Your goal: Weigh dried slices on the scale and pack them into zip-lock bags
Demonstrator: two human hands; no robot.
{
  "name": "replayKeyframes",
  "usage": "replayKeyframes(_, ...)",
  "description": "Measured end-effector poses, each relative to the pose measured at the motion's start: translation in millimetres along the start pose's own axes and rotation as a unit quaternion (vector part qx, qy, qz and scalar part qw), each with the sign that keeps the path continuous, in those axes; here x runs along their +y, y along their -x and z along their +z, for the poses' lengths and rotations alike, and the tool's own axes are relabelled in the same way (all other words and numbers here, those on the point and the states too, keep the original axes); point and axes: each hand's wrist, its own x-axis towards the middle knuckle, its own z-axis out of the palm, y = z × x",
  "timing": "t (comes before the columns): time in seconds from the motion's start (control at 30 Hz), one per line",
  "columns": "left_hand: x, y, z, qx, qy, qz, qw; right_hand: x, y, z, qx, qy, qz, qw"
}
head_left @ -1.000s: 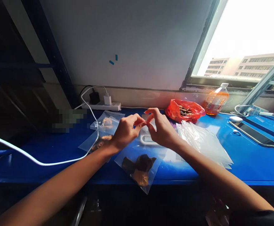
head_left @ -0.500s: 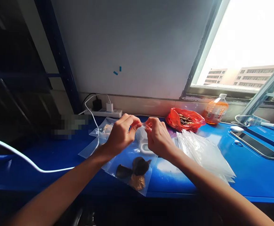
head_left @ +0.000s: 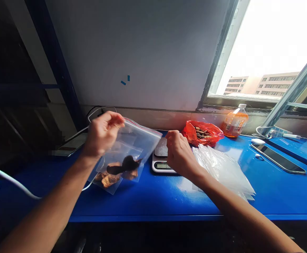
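My left hand [head_left: 103, 133] pinches the top corner of a clear zip bag [head_left: 143, 135] with a red line along its seal. Dark and brown dried pieces [head_left: 128, 164] lie at the bottom of this bag, which hangs tilted above the table. Behind it on the table is another clear bag with brown dried chunks [head_left: 108, 179], partly covered. My right hand [head_left: 178, 151] is closed with curled fingers, just right of the held bag's free corner and apart from it. Below that hand stands a white digital scale [head_left: 160, 166], its display lit but its reading too small to tell.
A stack of clear bags [head_left: 224, 168] lies right of the scale. Behind are a red plastic bag [head_left: 190, 135] of dried pieces and a bottle of orange drink [head_left: 235, 121]. A phone [head_left: 280, 159] lies right. A white cable [head_left: 13, 181] crosses the left side of the blue table [head_left: 169, 203].
My right hand has let go of the bag's top edge. The left hand has carried the bag left and up, uncovering the scale. The view has shifted slightly.
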Motion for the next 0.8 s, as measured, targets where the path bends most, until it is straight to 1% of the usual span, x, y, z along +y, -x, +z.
replayKeyframes(0.07, -6.7, -8.8, -10.6, 0.084, 0.029, 0.009, 0.996, 6.7, 0.8, -13.3, 0.025, -0.026, 0.037, 0.999)
replayKeyframes(0.1, -9.4, -12.1, -13.7, 0.075, 0.03, -0.006, 0.997, 10.1, -0.4, -23.1, 0.044, -0.039, 0.049, 0.997)
replayKeyframes(0.17, -12.1, -16.3, -13.8, 0.018, 0.031, -0.051, 0.998, 18.6, -6.9, -47.9, 0.09, -0.046, 0.056, 0.993)
replayKeyframes(0.23, -12.5, -19.2, -7.2, -0.026, 0.02, -0.072, 0.997, 34.9, -18.3, -75.6, 0.129, -0.013, 0.06, 0.99)
replayKeyframes(0.27, -12.9, -21.2, -3.1, -0.032, -0.001, -0.074, 0.997, 47.5, -25.0, -88.4, 0.132, 0.017, 0.072, 0.988)
replayKeyframes(0.33, -16.8, -27.6, 3.8, -0.022, -0.073, -0.075, 0.994, 81.4, -37.8, -108.2, 0.107, 0.095, 0.118, 0.983)
replayKeyframes(0.37, -20.9, -31.8, 5.9, -0.016, -0.112, -0.079, 0.99, 101.0, -42.9, -114.3, 0.071, 0.133, 0.153, 0.977)
replayKeyframes(0.4, -26.6, -36.4, 7.2, -0.018, -0.145, -0.085, 0.986, 120.7, -46.8, -117.5, 0.01, 0.16, 0.188, 0.969)
replayKeyframes(0.43, -33.5, -41.0, 7.7, -0.032, -0.169, -0.091, 0.981, 139.3, -49.3, -118.2, -0.063, 0.18, 0.217, 0.957)
replayKeyframes(0.5, -49.3, -48.5, 8.1, -0.083, -0.219, -0.101, 0.967, 170.4, -51.5, -112.4, -0.136, 0.191, 0.237, 0.943)
replayKeyframes(0.53, -57.2, -50.8, 8.6, -0.11, -0.25, -0.103, 0.957, 182.1, -51.8, -106.7, -0.16, 0.197, 0.24, 0.937)
replayKeyframes(0.6, -71.1, -52.1, 10.6, -0.14, -0.311, -0.099, 0.935, 198.7, -52.3, -91.4, -0.185, 0.214, 0.245, 0.927)
replayKeyframes(0.67, -80.8, -48.9, 13.5, -0.141, -0.364, -0.09, 0.916, 208.9, -52.9, -74.4, -0.203, 0.236, 0.255, 0.916)
replayKeyframes(0.73, -85.0, -42.4, 16.1, -0.137, -0.404, -0.083, 0.9, 215.8, -53.3, -60.0, -0.213, 0.254, 0.266, 0.905)
replayKeyframes(0.8, -83.1, -34.6, 17.6, -0.139, -0.444, -0.072, 0.882, 221.4, -53.1, -51.0, -0.219, 0.268, 0.274, 0.897)
